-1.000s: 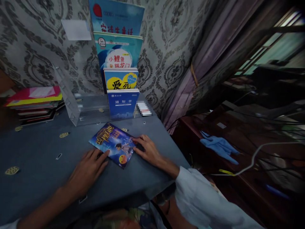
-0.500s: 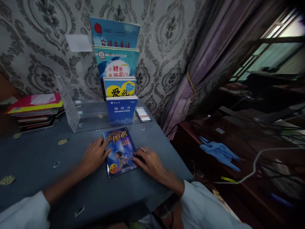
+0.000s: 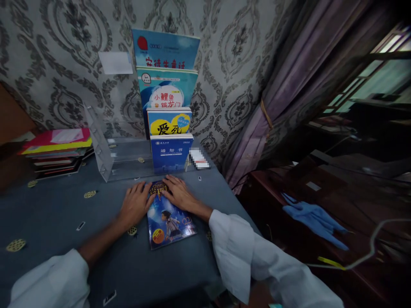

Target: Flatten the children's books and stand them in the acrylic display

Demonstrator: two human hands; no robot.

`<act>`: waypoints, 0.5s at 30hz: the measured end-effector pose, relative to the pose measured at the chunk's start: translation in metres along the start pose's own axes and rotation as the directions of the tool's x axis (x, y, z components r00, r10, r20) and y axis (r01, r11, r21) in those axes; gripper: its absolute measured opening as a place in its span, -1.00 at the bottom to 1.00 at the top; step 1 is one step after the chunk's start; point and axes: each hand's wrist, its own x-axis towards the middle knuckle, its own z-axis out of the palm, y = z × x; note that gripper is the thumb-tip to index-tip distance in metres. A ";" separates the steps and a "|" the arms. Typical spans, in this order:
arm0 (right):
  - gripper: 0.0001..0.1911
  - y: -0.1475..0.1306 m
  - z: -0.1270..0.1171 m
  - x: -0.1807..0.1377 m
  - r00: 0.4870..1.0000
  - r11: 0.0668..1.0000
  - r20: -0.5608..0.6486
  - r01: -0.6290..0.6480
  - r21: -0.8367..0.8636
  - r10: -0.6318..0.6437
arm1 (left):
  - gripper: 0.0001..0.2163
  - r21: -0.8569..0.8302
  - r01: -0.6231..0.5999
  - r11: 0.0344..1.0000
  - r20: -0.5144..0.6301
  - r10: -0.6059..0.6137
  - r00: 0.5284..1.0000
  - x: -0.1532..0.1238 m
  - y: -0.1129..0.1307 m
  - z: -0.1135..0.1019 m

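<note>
A blue comic-style book (image 3: 168, 220) lies flat on the table, a running figure on its cover. My left hand (image 3: 136, 203) rests at the upper left edge of the book, fingers stretched out, the thumb side over the cover. Across the book's upper right part lies my right hand (image 3: 181, 194), open, its fingers reaching the top edge and hiding part of the title. Just behind the book stands a clear stepped rack (image 3: 99, 147). In its right side several books are stacked in tiers, with a dark blue booklet (image 3: 170, 158) at the front.
A pile of folders and books (image 3: 58, 152) sits on the table (image 3: 109, 256) at the left. A small white item (image 3: 199, 158), partly blurred, lies right of the rack. Beyond the table's right edge, a blue cloth (image 3: 311, 218) and cables lie on a dark red surface (image 3: 272, 188).
My right hand has moved from the book's right edge up and left onto its top part. My left hand stays at the left edge. The whole view has shifted slightly.
</note>
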 end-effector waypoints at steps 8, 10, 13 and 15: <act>-0.41 0.019 0.018 -0.029 0.991 0.998 -0.125 -0.049 0.049 0.055 | -0.59 -0.031 0.026 0.999 -0.032 -0.027 0.999 -0.003 -0.001 0.005; -0.40 0.017 0.025 -0.042 0.987 0.997 -0.151 -0.045 0.062 0.054 | -0.58 -0.066 0.033 0.997 -0.022 -0.035 0.999 -0.004 0.000 0.004; -0.40 0.011 0.032 -0.055 0.984 0.996 -0.164 -0.054 0.071 0.065 | -0.56 -0.206 0.059 0.977 -0.010 -0.063 0.998 -0.005 0.000 0.005; -0.39 0.008 0.035 -0.060 0.983 0.995 -0.165 -0.063 0.080 0.076 | -0.54 -0.370 0.078 0.926 -0.005 -0.086 0.996 -0.005 0.000 0.005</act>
